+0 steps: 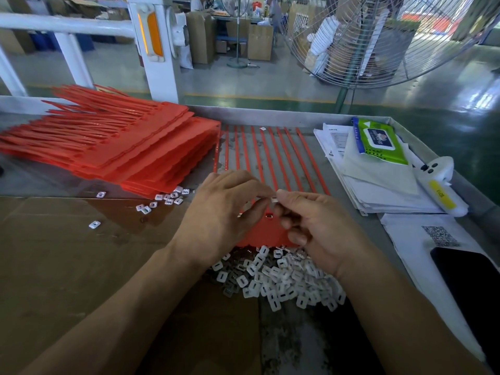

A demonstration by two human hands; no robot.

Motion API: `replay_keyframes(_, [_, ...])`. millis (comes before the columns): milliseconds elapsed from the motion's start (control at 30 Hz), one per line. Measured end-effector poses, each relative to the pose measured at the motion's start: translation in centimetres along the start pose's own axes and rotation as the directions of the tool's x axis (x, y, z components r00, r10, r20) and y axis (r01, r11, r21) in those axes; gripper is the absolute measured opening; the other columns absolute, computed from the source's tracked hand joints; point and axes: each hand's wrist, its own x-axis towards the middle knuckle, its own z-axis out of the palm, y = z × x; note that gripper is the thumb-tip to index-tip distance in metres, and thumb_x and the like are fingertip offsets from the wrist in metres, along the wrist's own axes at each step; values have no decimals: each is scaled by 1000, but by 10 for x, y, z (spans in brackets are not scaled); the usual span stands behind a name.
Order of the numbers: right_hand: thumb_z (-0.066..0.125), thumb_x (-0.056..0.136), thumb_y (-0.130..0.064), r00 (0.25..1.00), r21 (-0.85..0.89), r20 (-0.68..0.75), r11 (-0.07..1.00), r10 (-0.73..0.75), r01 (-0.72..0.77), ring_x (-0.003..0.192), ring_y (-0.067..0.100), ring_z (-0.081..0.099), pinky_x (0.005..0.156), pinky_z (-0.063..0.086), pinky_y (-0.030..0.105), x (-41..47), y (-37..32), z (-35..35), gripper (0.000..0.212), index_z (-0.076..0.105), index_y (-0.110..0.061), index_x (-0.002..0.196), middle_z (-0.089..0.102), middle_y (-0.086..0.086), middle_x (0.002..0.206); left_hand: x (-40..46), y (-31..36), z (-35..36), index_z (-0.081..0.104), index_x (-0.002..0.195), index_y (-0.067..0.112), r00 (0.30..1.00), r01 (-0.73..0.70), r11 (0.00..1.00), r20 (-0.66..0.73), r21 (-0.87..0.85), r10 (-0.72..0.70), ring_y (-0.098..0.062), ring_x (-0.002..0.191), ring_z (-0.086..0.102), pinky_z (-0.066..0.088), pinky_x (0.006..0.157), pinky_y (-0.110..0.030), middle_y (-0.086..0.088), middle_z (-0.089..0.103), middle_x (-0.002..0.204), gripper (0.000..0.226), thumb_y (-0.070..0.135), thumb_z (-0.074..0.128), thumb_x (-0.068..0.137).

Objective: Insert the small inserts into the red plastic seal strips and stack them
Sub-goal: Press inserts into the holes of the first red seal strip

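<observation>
Red seal strips (270, 158) flat on table; white inserts (281, 277) heaped beside

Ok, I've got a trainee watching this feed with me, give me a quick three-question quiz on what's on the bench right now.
1. True or false: the stack of red seal strips lies to the left of the hands.
2. Where is the pile of white inserts? A) just below the hands B) on the papers C) on the floor
3. Fill in: the left hand and right hand together pinch one small white ____ above the red strip sheet.

Key: 1 true; 2 A; 3 insert.
</observation>
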Motion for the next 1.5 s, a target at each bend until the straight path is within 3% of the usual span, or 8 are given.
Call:
replay_keyframes(300, [72, 95, -22, 994, -41, -19, 994, -106, 105, 54, 9, 49, 38, 31, 18, 3, 3, -3, 24, 77, -18, 72, 69, 4, 73, 1, 7, 0, 73, 103, 21, 992, 126, 992, 3, -25, -126, -8, 93, 60, 45, 86, -37, 11, 68, 99, 14, 29, 73, 91])
replay_keyframes(433, [68, 95, -42, 951, -370, -133, 904, -281, 215, 57, 1, 54, 48, 39, 13, 4, 7, -5, 21, 78, -27, 85, 75, -3, 79, -4, -3, 1, 69, 99, 31, 959, 272, 962, 80, -12, -270, -5, 97, 54, 40, 95, -37, 18, 63, 97, 9, 38, 70, 93])
replay_keyframes(567, [66, 94, -43, 929, -450, -140, 857, -343, 249, 53, -2, 53, 50, 40, 13, 4, 8, -6, 24, 75, -24, 83, 69, -6, 68, -9, -14, 3, 69, 103, 37, 878, 395, 914, 255, 88, -404, -7, 112, 50, 27, 103, -33, 18, 61, 108, 14, 46, 66, 93])
replay_keyframes(667, [66, 96, -39, 921, -503, -129, 825, -368, 259, 51, 1, 50, 45, 39, 11, 2, 8, -4, 20, 74, -28, 82, 69, 0, 68, -7, -17, 5, 70, 103, 39, 855, 421, 901, 283, 109, -434, -7, 114, 48, 23, 102, -32, 20, 59, 109, 14, 48, 66, 93])
replay_keyframes(933, [66, 97, -38, 923, -502, -109, 822, -368, 268, 56, 1, 55, 48, 40, 12, 0, 8, -2, 18, 74, -37, 81, 72, -7, 72, -6, -18, 6, 71, 105, 43, 850, 410, 903, 304, 131, -430, -7, 117, 46, 21, 102, -33, 22, 58, 112, 14, 48, 64, 94])
replay_keyframes(1167, [66, 98, -38, 917, -521, -105, 807, -385, 279, 53, -5, 55, 49, 39, 8, -2, 6, -6, 21, 74, -30, 80, 66, -15, 63, -13, -18, -1, 69, 120, 44, 879, 274, 946, 355, 172, -319, -5, 120, 46, 21, 102, -29, 22, 61, 122, 25, 43, 59, 98])
replay_keyframes(1367, [66, 99, -37, 911, -565, -91, 774, -403, 286, 62, -4, 63, 56, 45, 8, -2, 7, -5, 16, 74, -33, 85, 71, -17, 74, -14, -9, -4, 65, 130, 40, 868, 144, 958, 434, 247, -242, -6, 127, 42, 20, 106, -30, 21, 58, 131, 39, 50, 45, 98])
replay_keyframes(1500, [66, 98, -40, 912, -603, -75, 747, -403, 280, 73, -3, 68, 61, 48, 12, -1, 9, -3, 14, 74, -34, 89, 72, -21, 79, -12, 6, 1, 67, 124, 33, 866, 96, 942, 440, 321, -238, -10, 124, 45, 21, 107, -32, 15, 59, 128, 40, 50, 39, 101])
